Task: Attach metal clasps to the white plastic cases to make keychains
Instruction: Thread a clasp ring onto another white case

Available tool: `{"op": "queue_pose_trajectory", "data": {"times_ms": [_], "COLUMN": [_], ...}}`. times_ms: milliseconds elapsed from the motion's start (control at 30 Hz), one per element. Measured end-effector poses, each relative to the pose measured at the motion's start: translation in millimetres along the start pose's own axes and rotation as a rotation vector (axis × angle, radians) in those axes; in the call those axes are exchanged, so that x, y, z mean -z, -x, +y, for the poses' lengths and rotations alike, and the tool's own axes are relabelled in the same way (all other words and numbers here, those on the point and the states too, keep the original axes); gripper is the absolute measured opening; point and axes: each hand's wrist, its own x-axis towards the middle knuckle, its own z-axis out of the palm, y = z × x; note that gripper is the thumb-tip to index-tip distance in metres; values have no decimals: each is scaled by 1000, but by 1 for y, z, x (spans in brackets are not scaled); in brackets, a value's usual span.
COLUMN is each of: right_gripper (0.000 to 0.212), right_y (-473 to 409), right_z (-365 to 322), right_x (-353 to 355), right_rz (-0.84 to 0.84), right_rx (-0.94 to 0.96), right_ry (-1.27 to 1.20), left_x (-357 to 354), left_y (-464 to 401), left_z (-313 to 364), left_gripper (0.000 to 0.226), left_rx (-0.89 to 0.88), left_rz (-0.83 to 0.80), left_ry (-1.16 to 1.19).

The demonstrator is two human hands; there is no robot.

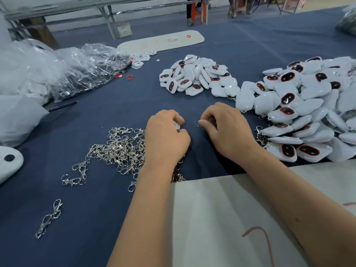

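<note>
My left hand [165, 135] grips a white plastic case [176, 126], mostly hidden under its curled fingers. My right hand [227, 130] pinches a small metal clasp ring [198, 124] a short gap to the right of the case. A heap of loose metal clasps [117, 151] lies on the blue cloth just left of my left wrist. A pile of white cases [198, 76] sits beyond my hands. A larger pile of cases with clasps on them [312, 110] spreads at the right.
Crumpled clear plastic bags [77, 70] lie at the far left. A white board [163, 42] lies at the back. White fabric [231, 218] covers the near edge under my right forearm. Two stray clasps [50, 218] lie at the near left.
</note>
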Motion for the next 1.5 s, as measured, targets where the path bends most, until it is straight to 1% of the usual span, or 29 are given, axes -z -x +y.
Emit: {"op": "queue_pose_trajectory", "data": {"times_ms": [67, 100, 167, 233, 333, 367, 433, 467, 533, 633, 700, 767, 800, 867, 900, 967, 1033, 1067, 1133, 1200, 1233, 1267, 1333, 1367, 1433, 1500], "right_gripper": [8, 7, 4, 8, 17, 19, 18, 17, 19, 20, 16, 12, 13, 22, 26, 33, 35, 34, 31, 29, 27, 23, 12, 12, 19, 16], "right_y": [0, -1, -2, -2, -1, 0, 1, 2, 3, 4, 3, 2, 2, 3, 3, 4, 4, 4, 5, 3, 1, 0, -3, -4, -4, -3], "right_z": [1, 2, 3, 4, 5, 4, 1, -1, -4, -4, -2, 1, 1, 1, 1, 0, 0, 0, 1, 3, 6, 8, 10, 11, 12, 11], "right_x": [-1, -1, -1, 0, 3, 4, 6, 7, 9, 9, 8, 4, 1, -4, -5, -3, 1, 3, 5, 6, 6, 7, 8, 8, 6, 5], "right_rz": [6, 13, 54, 112, 170, 176, 172, 158, 111, 73, 102, 113, 84, 10, 2, 39, 74, 68, 56, 110, 160, 214, 297, 319, 330, 296], "right_rx": [6, 3, -18, -58, -118, -124, -112, -98, -67, -45, -41, -22, -4, 31, 44, 78, 121, 127, 84, -11, -74, -138, -246, -291, -350, -363], "right_ry": [-19, -33, -71, -139, -282, -316, -370, -394, -435, -437, -387, -224, -112, 76, 104, 28, -142, -237, -438, -585, -638, -694, -802, -832, -827, -834], "left_x": [-1, -1, -2, -2, -3, -3, -6, -7, -9, -11, -11, -11, -10, -8, -7, -6, -7, -7, -8, -8, -9, -10, -14, -15, -15, -14], "left_y": [0, 0, -1, -1, -1, -1, -3, -3, -2, -2, -2, -2, -2, -2, -2, -1, -1, 0, -1, -1, -2, -2, 2, 4, 4, 2], "left_z": [2, 2, 1, 1, 6, 8, 12, 13, 14, 13, 13, 12, 12, 9, 9, 10, 12, 13, 13, 14, 13, 11, 7, 5, 4, 4], "left_gripper": [11, 9, 17, 19, 8, 8, 14, 14, 13, 12, 10, 9, 13, 20, 20, 12, 2, 3, 7, 7, 7, 8, 25, 29, 26, 14], "left_rx": [3, -9, -26, -26, -8, 21, 89, 104, 106, 90, 91, 114, 124, 102, 77, 40, 34, 36, 49, 50, 20, -53, -220, -258, -272, -260], "left_rz": [9, 18, 28, 53, 145, 169, 152, 130, 97, 93, 141, 221, 245, 247, 229, 178, 142, 136, 134, 127, 101, 50, -99, -149, -169, -155], "left_ry": [26, 11, -22, 31, 219, 311, 516, 582, 612, 559, 521, 479, 451, 359, 309, 266, 295, 327, 422, 482, 428, 276, -118, -215, -237, -189]}}
